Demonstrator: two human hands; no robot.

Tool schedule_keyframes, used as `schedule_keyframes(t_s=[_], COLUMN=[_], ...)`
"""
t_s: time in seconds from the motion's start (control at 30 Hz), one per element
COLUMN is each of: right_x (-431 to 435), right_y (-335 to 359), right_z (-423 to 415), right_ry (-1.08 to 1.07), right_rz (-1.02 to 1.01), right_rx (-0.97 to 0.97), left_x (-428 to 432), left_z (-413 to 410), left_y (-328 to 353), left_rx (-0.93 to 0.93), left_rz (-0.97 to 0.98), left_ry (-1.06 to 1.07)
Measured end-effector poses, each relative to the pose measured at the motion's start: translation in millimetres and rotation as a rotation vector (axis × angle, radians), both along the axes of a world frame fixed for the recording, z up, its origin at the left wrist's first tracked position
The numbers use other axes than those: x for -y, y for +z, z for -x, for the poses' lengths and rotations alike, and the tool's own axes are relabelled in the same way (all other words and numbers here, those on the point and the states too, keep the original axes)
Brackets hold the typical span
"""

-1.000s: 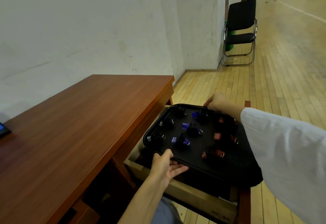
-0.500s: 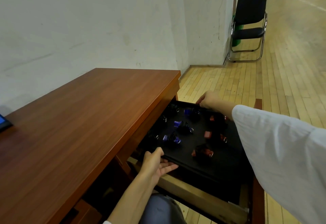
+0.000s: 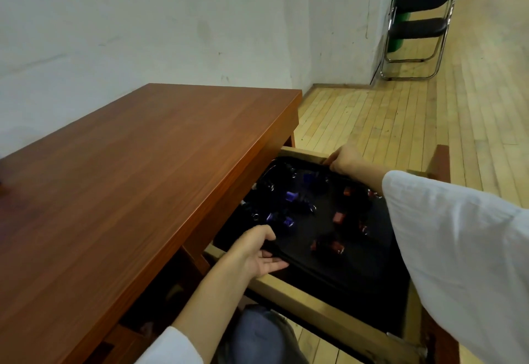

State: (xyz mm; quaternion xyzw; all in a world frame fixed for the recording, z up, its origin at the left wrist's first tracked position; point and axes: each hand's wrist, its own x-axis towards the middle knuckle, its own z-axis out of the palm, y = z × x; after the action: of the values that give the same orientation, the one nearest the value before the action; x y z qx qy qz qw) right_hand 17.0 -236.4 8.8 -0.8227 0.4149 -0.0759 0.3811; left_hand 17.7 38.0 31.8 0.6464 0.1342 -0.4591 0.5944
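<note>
While left fingers (image 3: 264, 236) clamp the tray's (image 3: 329, 269) near rim, right fingers (image 3: 335, 162) clamp the far.

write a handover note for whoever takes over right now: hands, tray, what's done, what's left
Left hand pinches the near rim of the black tray, thumb on top.
Right hand grips its far rim.
Tray, carrying purple clips and red clips, lies inside the open drawer, partly under the desk.
Whether it rests on the bottom is unclear.
Done: tray in the drawer.
Left: likely release it, withdraw hands, shut the drawer.
</note>
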Motion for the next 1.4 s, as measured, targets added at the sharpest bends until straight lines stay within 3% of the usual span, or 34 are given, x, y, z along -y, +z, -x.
schedule_keyframes(t_s=[0.37,0.77,1.1,1.2,1.3,1.33,1.4], right_x=[-9,-8,-5,-8,-20,-27,-45], right_y=[-10,-42,-52,-58,-52,-48,-42], right_z=[-4,5,4,2,1,1,2], right_ry=[0.109,0.269,0.307,0.356,0.451,0.475,0.591], right_rz=[0.027,-0.164,-0.202,-0.047,0.35,0.391,0.361], right_rx=[-0.07,-0.209,-0.181,-0.251,-0.186,-0.116,-0.03], left_x=[17,29,41,44,42,39,37], left_z=[0,14,25,18,6,3,-2], left_y=[-9,-16,-28,-35,-42,-44,-48], left_rx=[-0.088,-0.156,-0.189,-0.045,0.342,0.497,0.786], left_rz=[-0.091,-0.202,-0.25,-0.234,-0.214,-0.183,-0.168], left_ry=[0.087,0.134,0.209,0.273,0.439,0.368,-0.035])
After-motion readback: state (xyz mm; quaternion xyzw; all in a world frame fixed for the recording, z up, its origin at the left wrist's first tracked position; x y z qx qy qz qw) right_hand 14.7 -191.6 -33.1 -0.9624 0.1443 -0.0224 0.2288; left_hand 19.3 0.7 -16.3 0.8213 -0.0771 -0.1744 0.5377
